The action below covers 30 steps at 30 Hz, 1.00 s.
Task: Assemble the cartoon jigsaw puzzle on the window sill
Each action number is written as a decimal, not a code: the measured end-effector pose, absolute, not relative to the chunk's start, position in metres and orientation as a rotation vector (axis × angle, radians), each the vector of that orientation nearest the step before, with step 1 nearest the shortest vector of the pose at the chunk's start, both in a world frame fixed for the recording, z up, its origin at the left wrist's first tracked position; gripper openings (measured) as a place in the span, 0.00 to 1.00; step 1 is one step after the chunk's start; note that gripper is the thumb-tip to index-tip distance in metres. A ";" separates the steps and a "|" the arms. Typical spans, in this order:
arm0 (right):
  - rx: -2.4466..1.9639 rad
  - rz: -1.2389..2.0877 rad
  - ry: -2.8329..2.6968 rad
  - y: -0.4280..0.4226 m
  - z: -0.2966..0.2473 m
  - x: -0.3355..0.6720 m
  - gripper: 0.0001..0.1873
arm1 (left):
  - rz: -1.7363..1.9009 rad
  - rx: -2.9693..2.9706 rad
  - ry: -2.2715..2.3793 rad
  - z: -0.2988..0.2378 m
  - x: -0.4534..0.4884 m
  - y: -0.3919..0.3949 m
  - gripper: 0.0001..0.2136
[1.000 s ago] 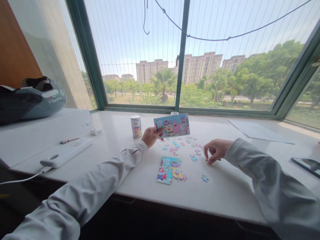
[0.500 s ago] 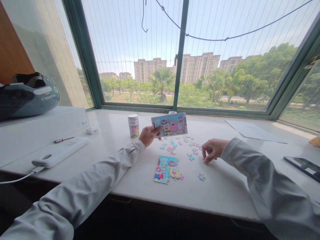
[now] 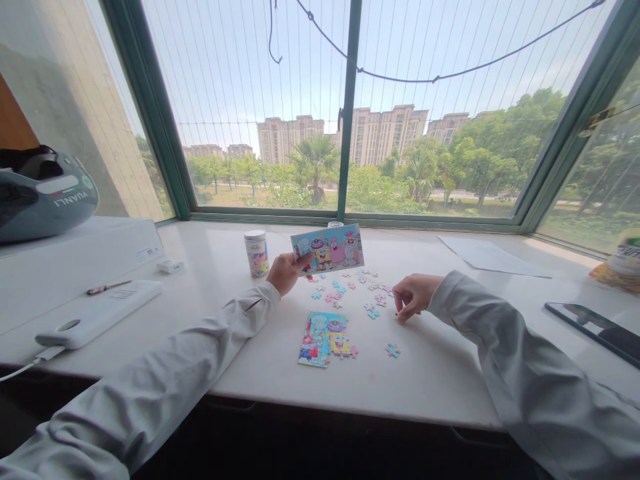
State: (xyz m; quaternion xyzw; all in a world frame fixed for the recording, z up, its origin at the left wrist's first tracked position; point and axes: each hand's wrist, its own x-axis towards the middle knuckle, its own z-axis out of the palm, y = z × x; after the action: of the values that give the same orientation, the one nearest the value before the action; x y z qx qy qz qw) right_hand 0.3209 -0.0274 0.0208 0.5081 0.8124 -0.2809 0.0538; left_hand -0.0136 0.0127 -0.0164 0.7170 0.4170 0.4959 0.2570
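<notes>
My left hand point(image 3: 285, 273) grips a picture card point(image 3: 336, 249) at its left end, thumb across the front, and holds it up above the table. The card shows a row of cartoon figures. Below it lies a partly joined jigsaw puzzle point(image 3: 316, 339) with the same kind of figures. Loose puzzle pieces point(image 3: 341, 288) are scattered behind the joined part, and one separate piece point(image 3: 393, 351) lies to its right. My right hand point(image 3: 416, 295) rests low over the table, right of the scatter, its fingertips pinched on a puzzle piece that is mostly hidden.
A printed canister point(image 3: 257, 254) with a white lid stands behind my left hand. On the left are a white power bank point(image 3: 103, 313), a small white adapter point(image 3: 171, 266) and a helmet point(image 3: 50, 193) on a white box point(image 3: 127, 247). Paper point(image 3: 487, 257) and a phone point(image 3: 595, 330) lie right.
The whole view has shifted slightly, so things sit further left in the picture. Both hands keep nearly the same places and grips; the card and puzzle look unchanged.
</notes>
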 end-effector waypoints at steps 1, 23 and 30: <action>1.544 -0.852 2.469 -0.028 0.021 0.321 0.25 | 1.346 1.945 1.134 -0.016 -0.014 0.013 0.22; 1.538 -0.790 2.496 -0.028 0.023 0.319 0.24 | 1.358 1.966 1.155 -0.020 -0.017 0.018 0.22; 1.513 -0.767 2.531 -0.028 0.025 0.319 0.22 | 1.354 1.941 1.119 -0.022 -0.018 0.021 0.22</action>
State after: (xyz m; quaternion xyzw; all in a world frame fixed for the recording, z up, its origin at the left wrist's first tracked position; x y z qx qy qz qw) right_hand 0.3194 -0.0280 0.0252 0.4959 0.8298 -0.2515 0.0472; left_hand -0.0176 0.0211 -0.0221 0.7162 0.4129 0.4995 0.2590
